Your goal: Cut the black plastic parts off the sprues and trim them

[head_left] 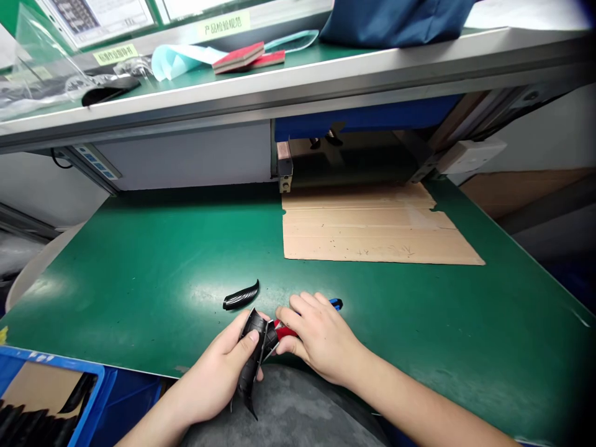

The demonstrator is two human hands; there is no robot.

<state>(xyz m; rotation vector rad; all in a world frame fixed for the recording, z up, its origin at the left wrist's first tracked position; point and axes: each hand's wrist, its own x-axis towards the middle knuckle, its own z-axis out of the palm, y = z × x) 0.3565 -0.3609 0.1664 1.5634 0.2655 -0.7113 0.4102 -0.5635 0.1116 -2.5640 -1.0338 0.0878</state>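
My left hand [226, 366] is closed around black curved plastic parts [254, 354], with the thumb pressed on top. They have a ridged surface, thin light edges and a pointed lower tip. My right hand [321, 338] grips a red-handled hand tool [285, 331] with a blue and black end showing past the fingers. The tool's front meets the black parts, and my fingers hide most of it, so its exact kind does not show. Just beyond my left hand, a separate black ribbed curved plastic piece [241, 296] lies on the green table.
A flat cardboard sheet [363, 233] lies at the back right of the green table [153, 267]. At the lower left is a blue bin [100, 379] with black parts. Above runs a shelf [261, 87] holding red pads [239, 57], a face mask [181, 60] and a dark blue bag [395, 22].
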